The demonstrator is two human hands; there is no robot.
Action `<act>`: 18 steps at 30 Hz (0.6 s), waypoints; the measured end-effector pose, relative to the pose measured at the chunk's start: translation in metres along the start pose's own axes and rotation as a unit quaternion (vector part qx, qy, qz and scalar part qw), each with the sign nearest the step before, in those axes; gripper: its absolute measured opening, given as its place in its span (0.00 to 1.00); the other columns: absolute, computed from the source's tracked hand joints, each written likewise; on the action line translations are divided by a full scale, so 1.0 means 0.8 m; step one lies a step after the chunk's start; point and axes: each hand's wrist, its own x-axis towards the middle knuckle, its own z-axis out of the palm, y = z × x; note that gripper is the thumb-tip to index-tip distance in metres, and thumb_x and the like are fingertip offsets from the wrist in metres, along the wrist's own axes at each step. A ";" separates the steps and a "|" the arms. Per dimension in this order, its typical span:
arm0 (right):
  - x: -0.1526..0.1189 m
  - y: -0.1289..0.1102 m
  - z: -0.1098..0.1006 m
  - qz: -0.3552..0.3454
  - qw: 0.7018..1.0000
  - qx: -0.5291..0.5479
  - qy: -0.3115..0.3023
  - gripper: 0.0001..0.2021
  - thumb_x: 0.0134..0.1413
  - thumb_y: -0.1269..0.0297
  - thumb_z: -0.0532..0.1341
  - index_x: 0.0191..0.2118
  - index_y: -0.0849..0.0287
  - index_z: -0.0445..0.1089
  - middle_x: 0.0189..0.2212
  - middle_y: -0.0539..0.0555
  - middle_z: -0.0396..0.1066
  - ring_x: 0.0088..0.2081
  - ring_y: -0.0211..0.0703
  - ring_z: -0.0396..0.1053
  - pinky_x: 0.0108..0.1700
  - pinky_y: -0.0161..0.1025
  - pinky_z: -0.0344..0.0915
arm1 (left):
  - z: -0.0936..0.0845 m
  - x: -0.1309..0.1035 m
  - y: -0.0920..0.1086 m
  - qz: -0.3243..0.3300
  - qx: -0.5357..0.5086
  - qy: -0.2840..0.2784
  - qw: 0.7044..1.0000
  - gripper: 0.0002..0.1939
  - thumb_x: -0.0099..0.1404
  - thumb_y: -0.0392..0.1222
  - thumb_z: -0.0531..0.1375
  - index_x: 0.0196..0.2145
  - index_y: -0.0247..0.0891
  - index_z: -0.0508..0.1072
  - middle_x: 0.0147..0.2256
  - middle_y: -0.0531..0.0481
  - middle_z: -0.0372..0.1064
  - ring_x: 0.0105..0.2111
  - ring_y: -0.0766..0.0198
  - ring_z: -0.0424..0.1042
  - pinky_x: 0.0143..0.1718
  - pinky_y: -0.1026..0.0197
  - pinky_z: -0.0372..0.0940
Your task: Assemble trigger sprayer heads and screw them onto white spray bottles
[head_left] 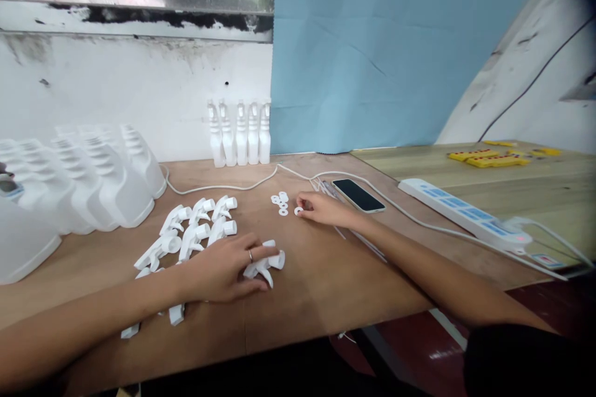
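My left hand (228, 268) grips a white trigger sprayer head (265, 265) just above the brown table, its nozzle end pointing right. Between the thumb and fingers of my right hand (321, 208) is a small white ring washer (298, 211), close to the tabletop. Several similar white washers (282, 200) lie in a loose cluster just left of that hand. More white sprayer heads (193, 239) rest on the table behind and beside my left hand, some partly hidden under the wrist.
White bottles (93, 180) crowd the left side, and several bottles with sprayers (241, 133) stand by the wall. A phone (358, 195), a white cable (218, 188) and a power strip (465, 211) lie right and behind. Yellow pieces (496, 160) sit far right.
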 end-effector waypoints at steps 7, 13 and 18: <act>0.000 -0.008 0.003 -0.070 0.997 -0.005 -0.012 0.08 0.60 0.66 0.57 0.32 0.61 0.71 0.28 0.52 0.70 0.30 0.40 0.65 0.34 0.35 0.55 | 0.007 0.000 0.004 0.039 0.100 -0.010 0.994 0.19 0.75 0.48 0.47 0.60 0.44 0.61 0.43 0.44 0.67 0.38 0.56 0.69 0.40 0.55 0.65; 0.001 -0.004 0.006 -0.098 0.995 -0.017 -0.017 0.08 0.62 0.66 0.56 0.37 0.60 0.73 0.34 0.55 0.73 0.34 0.42 0.67 0.38 0.36 0.57 | -0.006 0.013 0.004 0.039 0.197 -0.008 0.980 0.16 0.74 0.46 0.49 0.54 0.41 0.67 0.37 0.44 0.67 0.37 0.54 0.67 0.40 0.53 0.63; 0.001 -0.006 0.006 -0.103 0.994 -0.026 -0.021 0.08 0.63 0.66 0.55 0.36 0.60 0.71 0.34 0.55 0.72 0.35 0.43 0.67 0.38 0.36 0.58 | -0.024 0.055 -0.030 0.013 0.274 -0.052 0.960 0.13 0.71 0.44 0.55 0.49 0.39 0.70 0.38 0.42 0.71 0.39 0.51 0.70 0.41 0.52 0.62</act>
